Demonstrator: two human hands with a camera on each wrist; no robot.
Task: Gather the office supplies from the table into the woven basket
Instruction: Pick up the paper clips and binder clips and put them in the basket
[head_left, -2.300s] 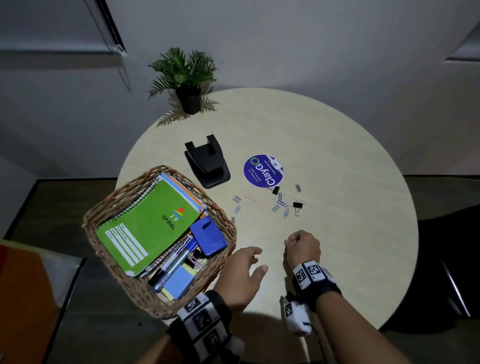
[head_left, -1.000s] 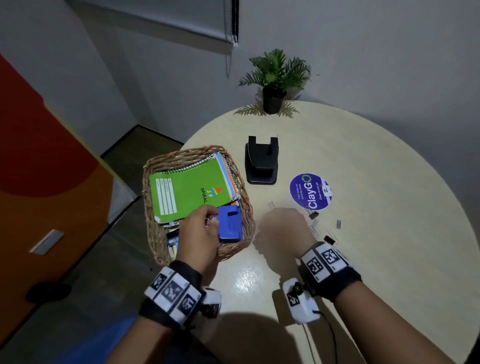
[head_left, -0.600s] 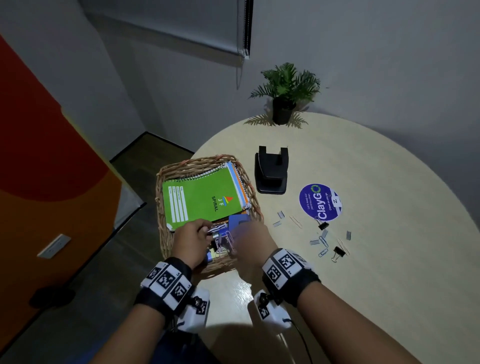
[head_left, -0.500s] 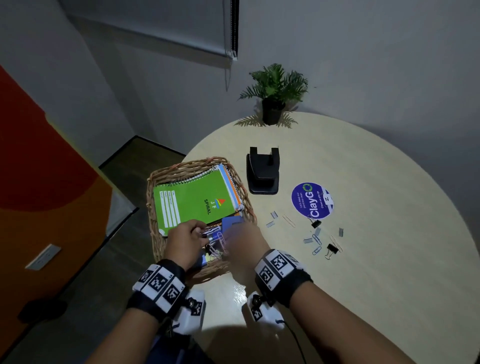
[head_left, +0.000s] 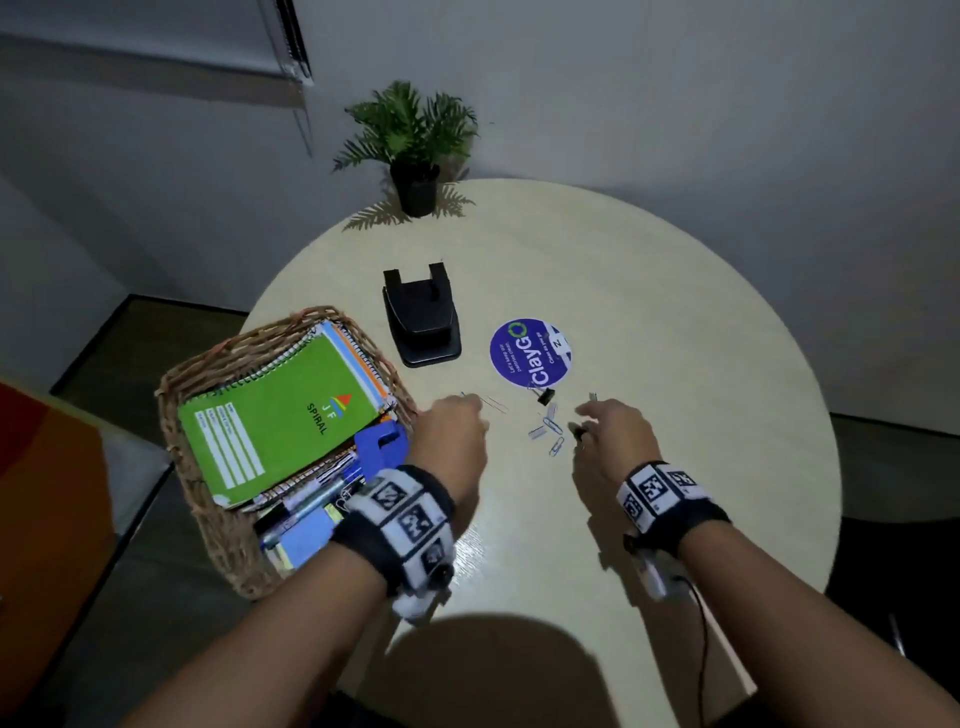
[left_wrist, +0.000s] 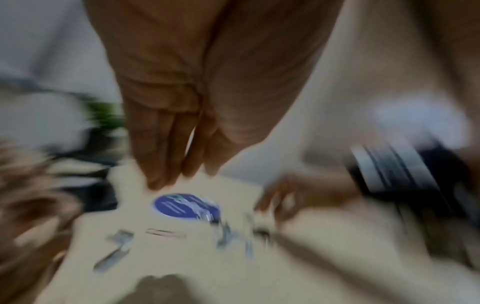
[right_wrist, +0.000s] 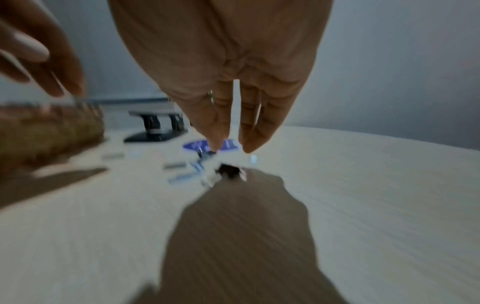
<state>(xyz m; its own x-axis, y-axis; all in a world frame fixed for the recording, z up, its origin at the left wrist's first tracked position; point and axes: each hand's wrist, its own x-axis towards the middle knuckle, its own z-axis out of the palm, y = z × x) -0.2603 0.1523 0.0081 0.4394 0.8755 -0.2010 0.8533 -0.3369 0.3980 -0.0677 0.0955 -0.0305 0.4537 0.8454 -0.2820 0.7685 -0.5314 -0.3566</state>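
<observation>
The woven basket (head_left: 208, 364) stands at the table's left edge with a green spiral notebook (head_left: 280, 415), a blue stapler (head_left: 382, 444) and pens inside. Several paper clips (head_left: 550, 426) lie loose on the table between my hands. My left hand (head_left: 470, 410) hovers with straight fingers (left_wrist: 166, 164) just above a thin clip (head_left: 496, 404). My right hand (head_left: 584, 421) reaches down with fingers (right_wrist: 221, 123) extended and holds nothing. Its thumb tip is beside a black binder clip (right_wrist: 228, 170). A second binder clip (head_left: 545, 397) lies by the sticker. Both wrist views are blurred.
A black hole punch (head_left: 422, 325) sits behind the clips, and a round purple sticker (head_left: 530, 353) is stuck to the table (head_left: 675, 364). A potted plant (head_left: 415, 150) stands at the far edge. The basket's rim is close to my left wrist.
Both hands have left the basket and moved right, out over the loose clips. My head has turned back toward the table's middle.
</observation>
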